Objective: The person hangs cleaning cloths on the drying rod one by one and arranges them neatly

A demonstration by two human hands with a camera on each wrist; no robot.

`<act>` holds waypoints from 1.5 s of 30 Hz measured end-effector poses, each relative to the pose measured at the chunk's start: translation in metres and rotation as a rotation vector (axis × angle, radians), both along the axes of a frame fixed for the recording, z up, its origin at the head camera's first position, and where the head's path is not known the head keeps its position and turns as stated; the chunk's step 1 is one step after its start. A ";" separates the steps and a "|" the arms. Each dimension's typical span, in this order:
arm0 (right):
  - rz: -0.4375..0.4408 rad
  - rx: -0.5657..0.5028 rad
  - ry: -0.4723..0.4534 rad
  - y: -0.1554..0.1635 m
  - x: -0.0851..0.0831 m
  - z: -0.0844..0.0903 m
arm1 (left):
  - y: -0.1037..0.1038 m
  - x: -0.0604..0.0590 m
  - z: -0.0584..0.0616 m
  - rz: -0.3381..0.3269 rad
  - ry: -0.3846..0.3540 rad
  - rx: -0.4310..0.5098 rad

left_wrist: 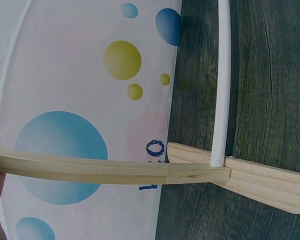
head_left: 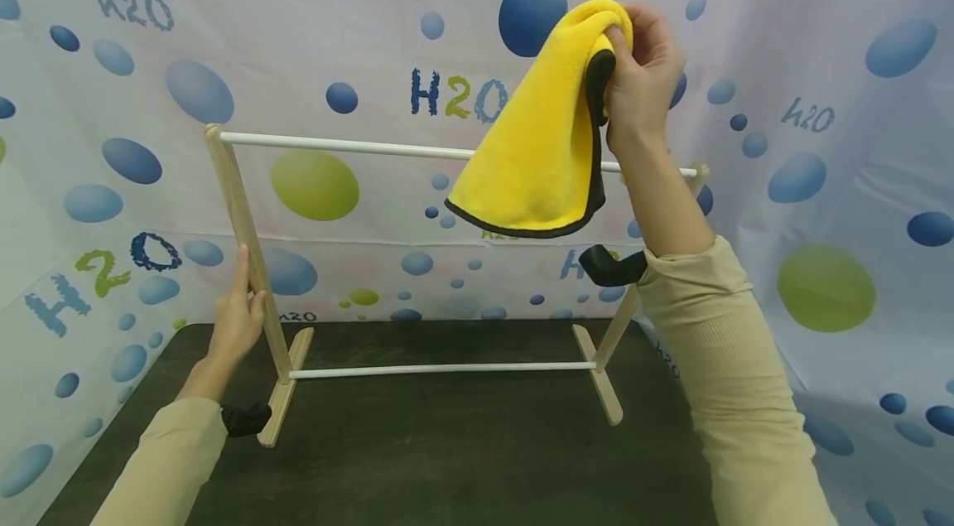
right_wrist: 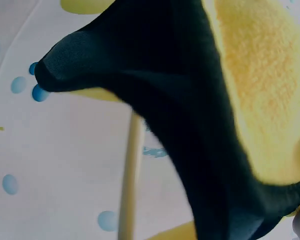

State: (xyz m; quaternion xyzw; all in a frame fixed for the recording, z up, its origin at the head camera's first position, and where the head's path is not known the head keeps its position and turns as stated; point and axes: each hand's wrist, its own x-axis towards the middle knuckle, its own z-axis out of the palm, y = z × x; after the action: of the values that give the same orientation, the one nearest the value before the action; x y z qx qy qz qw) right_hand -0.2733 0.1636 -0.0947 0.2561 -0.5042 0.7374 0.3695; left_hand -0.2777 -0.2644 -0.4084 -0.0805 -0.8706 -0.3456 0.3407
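1. The yellow cloth [head_left: 537, 153] is held up in front of the top rail [head_left: 335, 146], toward the rail's right half; its upper end is pinched between the thumb and fingers of the right hand [head_left: 647, 74].
2. The cloth is edged with a black border [head_left: 599, 83]. Its wide lower hem is hung below the height of the rail; whether the rail is touched cannot be told.
3. A long stretch of rail is seen between the cloth and the left post [head_left: 235, 199], and only a short one toward the right post [head_left: 617, 331].
4. The left hand [head_left: 237, 323] is set against the lower half of the left post, its index finger laid straight along the edge; whether the post is gripped cannot be told.
5. The right post is partly hidden by the right forearm [head_left: 667, 199] and the black wrist device [head_left: 611, 267].
6. A broad gap is framed by the top rail, both posts and the lower rail [head_left: 447, 369]; the spotted curtain [head_left: 298, 54] is seen through it.
7. The left foot [head_left: 277, 412] and right foot [head_left: 607, 393] are set well apart on the dark tabletop [head_left: 447, 460], their far ends just short of its back edge.
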 end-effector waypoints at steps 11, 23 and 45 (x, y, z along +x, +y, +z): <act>0.075 -0.142 0.089 -0.006 -0.006 0.018 | 0.001 0.000 0.001 -0.003 -0.024 -0.004; -0.156 0.020 -0.085 0.023 -0.044 -0.036 | 0.001 0.001 0.001 0.006 -0.009 -0.024; -0.237 0.069 -0.147 0.031 -0.060 -0.056 | 0.000 0.005 0.004 -0.019 0.006 0.004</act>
State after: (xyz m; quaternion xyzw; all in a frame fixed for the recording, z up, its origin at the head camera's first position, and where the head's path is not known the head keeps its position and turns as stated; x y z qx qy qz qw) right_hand -0.3328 0.1944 -0.1507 0.1525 -0.5819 0.6875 0.4069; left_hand -0.2726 -0.2643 -0.4048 -0.0889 -0.8681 -0.3503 0.3402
